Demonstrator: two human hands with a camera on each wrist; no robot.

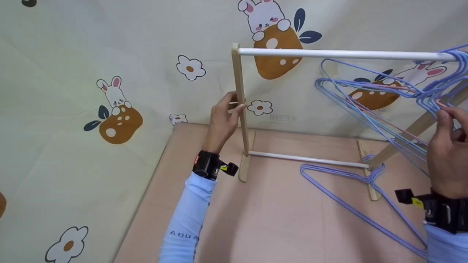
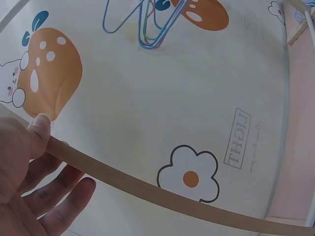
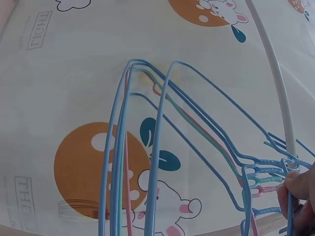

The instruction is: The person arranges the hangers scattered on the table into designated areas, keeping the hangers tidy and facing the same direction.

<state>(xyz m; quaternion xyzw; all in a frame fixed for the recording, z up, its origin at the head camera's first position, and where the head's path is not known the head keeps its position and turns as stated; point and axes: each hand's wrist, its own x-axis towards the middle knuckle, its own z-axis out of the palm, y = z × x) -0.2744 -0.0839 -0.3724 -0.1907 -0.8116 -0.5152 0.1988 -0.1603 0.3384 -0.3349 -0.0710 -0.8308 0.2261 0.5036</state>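
Observation:
My left hand (image 1: pixel 223 120) holds the left wooden upright (image 1: pixel 238 73) of a small garment rack between thumb and fingers; in the left wrist view its thumb (image 2: pixel 42 130) lies against the wood. At the right, several thin blue, pink and green clothes hangers (image 3: pixel 118 172) hang bunched from the white top rod (image 1: pixel 329 54). My right hand (image 1: pixel 449 157) is at their necks, just under the rod, and pinches a blue hanger (image 3: pixel 290 209) there. Part of the right hand is cut off by the frame edge.
Purple hangers (image 1: pixel 340 201) lie on the pink surface (image 1: pixel 278 212) by the rack's right foot (image 1: pixel 373 193). A white lower bar (image 1: pixel 307 159) joins the rack's two sides. Behind stands a cream backdrop (image 1: pixel 146 47) printed with rabbits and flowers.

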